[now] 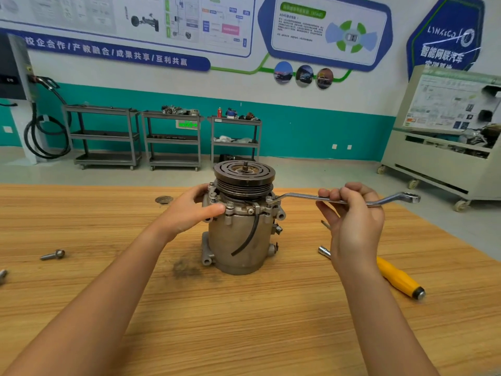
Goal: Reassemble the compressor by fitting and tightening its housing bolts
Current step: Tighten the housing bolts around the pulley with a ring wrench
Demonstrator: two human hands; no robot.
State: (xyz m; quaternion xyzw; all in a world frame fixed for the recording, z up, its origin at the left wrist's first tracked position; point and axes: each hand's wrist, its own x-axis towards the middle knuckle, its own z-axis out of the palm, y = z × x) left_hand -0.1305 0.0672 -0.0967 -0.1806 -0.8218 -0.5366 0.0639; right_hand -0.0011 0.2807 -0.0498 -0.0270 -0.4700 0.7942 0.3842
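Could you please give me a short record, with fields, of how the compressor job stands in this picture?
compressor: upright on the wooden table, pulley on top
left hand: grips its upper flange
right hand: grips the spanner
spanner end: on a housing bolt, right side
loose bolt: lies on the table, left
yellow-handled driver: lies at right

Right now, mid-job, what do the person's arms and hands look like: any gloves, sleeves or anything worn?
The left hand and right hand are bare: no gloves, rings or tape visible. The left forearm and right forearm are uncovered down to the frame's edge, with no sleeve, watch or wristband in view.
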